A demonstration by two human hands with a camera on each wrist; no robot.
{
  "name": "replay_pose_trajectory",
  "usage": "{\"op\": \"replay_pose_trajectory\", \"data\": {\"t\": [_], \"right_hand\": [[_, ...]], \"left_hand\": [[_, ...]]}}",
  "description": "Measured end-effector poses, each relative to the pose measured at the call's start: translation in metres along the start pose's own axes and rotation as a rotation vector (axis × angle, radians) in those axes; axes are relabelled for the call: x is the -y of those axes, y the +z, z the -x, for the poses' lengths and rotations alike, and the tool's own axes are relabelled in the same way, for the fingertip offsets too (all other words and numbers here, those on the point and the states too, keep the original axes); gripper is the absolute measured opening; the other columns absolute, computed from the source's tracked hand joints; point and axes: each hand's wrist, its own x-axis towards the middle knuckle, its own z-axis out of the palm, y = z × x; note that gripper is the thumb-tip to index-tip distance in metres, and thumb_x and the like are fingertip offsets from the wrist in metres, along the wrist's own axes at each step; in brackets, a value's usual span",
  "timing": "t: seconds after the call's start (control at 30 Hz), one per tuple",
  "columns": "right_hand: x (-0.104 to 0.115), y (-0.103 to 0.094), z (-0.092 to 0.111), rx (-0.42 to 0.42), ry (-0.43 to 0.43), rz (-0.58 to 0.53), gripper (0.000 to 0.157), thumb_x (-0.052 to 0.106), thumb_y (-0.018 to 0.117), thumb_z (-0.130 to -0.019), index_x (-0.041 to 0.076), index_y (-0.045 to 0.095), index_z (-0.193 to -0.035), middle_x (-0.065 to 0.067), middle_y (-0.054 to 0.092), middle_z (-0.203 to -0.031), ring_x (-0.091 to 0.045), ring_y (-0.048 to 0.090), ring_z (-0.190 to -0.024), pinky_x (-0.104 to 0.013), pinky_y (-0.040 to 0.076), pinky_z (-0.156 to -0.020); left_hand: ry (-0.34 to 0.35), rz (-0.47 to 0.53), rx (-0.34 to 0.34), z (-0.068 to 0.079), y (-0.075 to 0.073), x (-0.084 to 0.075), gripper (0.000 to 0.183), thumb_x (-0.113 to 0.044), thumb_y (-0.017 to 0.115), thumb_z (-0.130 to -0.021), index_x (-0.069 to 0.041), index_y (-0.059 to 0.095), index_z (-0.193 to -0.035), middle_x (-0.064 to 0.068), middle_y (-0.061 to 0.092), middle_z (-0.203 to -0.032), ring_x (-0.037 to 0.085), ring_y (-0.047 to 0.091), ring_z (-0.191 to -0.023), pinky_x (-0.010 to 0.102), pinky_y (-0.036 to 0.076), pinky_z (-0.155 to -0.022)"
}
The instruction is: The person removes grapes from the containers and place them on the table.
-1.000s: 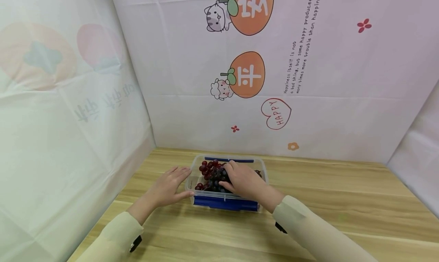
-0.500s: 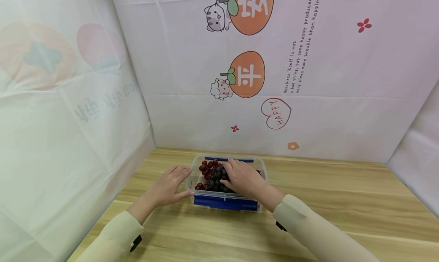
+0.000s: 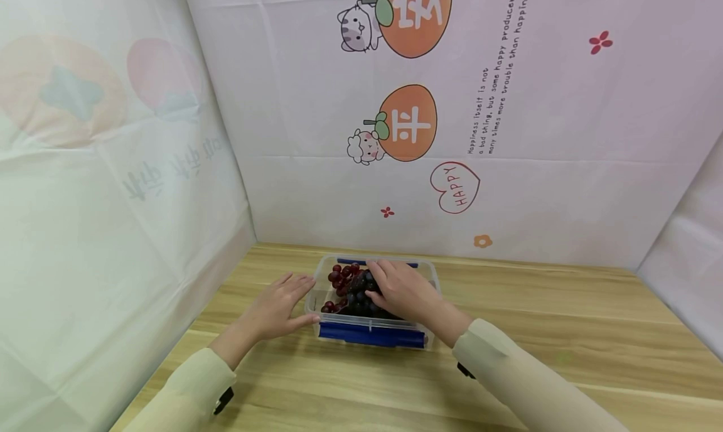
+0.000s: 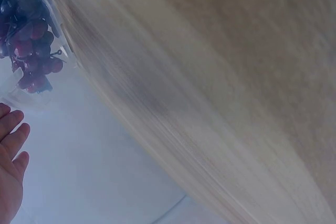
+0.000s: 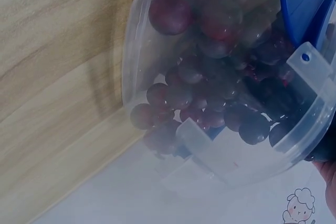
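Note:
A clear plastic box [image 3: 317, 294] with blue clips holds red grapes [image 3: 342, 276] on its left and a bunch of black grapes [image 3: 361, 302] in the middle. My right hand [image 3: 408, 292] reaches in from the right and grips the black grapes, thumb on the near side and fingers over the far side; the palm hides part of the bunch. Beside the box's left end, my left hand [image 3: 278, 307] lies with extended fingers, its tips right at the rim. In the right wrist view, grapes [image 5: 181, 95] show through the cloudy wall.
The box stands on a wood-grain table [image 3: 508, 356], close to its back edge. A white printed cloth [image 3: 316, 187] rises behind it, and another white sheet [image 3: 141, 243] hangs along the left side.
My right hand has shifted slightly to the right and up, showing more black grapes beside the thumb. Dark grapes seen earlier right of the hand are no longer visible. The left hand stays put.

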Motion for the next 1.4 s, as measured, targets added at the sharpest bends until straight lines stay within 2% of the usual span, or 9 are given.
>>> {"op": "replay_pose_trajectory", "data": {"t": [0.33, 0.67, 1.0, 1.4], "right_hand": [[-0.006, -0.003, -0.001, -0.056, 0.009, -0.017, 0.05, 0.035, 0.067, -0.092, -0.004, 0.057, -0.123, -0.012, 0.062, -0.099, -0.021, 0.063, -0.078, -0.03, 0.057, -0.068], [-0.016, -0.007, -0.003, -0.14, -0.023, 0.035, 0.053, 0.034, 0.07, -0.09, -0.006, 0.058, -0.121, -0.013, 0.063, -0.097, -0.024, 0.063, -0.08, -0.034, 0.057, -0.071], [-0.023, -0.012, -0.006, -0.165, -0.043, 0.052, 0.05, 0.033, 0.071, -0.089, -0.005, 0.059, -0.118, -0.014, 0.063, -0.097, -0.026, 0.064, -0.083, -0.037, 0.057, -0.074], [-0.031, -0.017, -0.006, -0.187, -0.054, 0.043, 0.048, 0.031, 0.072, -0.088, -0.004, 0.058, -0.116, -0.014, 0.061, -0.095, -0.025, 0.061, -0.078, -0.037, 0.056, -0.07]], "left_hand": [[-0.005, 0.003, 0.0, 0.0, 0.0, -0.001, 0.078, -0.057, 0.056, -0.092, 0.003, 0.047, -0.141, 0.018, 0.05, -0.141, 0.033, 0.044, -0.132, 0.048, 0.024, -0.115], [-0.009, 0.005, 0.003, 0.0, 0.0, -0.001, 0.078, -0.056, 0.057, -0.092, 0.003, 0.047, -0.141, 0.018, 0.05, -0.141, 0.033, 0.044, -0.132, 0.048, 0.024, -0.115], [-0.01, 0.003, 0.008, 0.0, 0.0, -0.001, 0.078, -0.056, 0.057, -0.092, 0.004, 0.048, -0.14, 0.018, 0.051, -0.14, 0.034, 0.044, -0.131, 0.05, 0.026, -0.114], [-0.005, 0.012, 0.003, -0.001, -0.001, -0.001, 0.077, -0.055, 0.058, -0.092, 0.004, 0.047, -0.14, 0.019, 0.05, -0.14, 0.035, 0.045, -0.131, 0.051, 0.027, -0.114]]}}
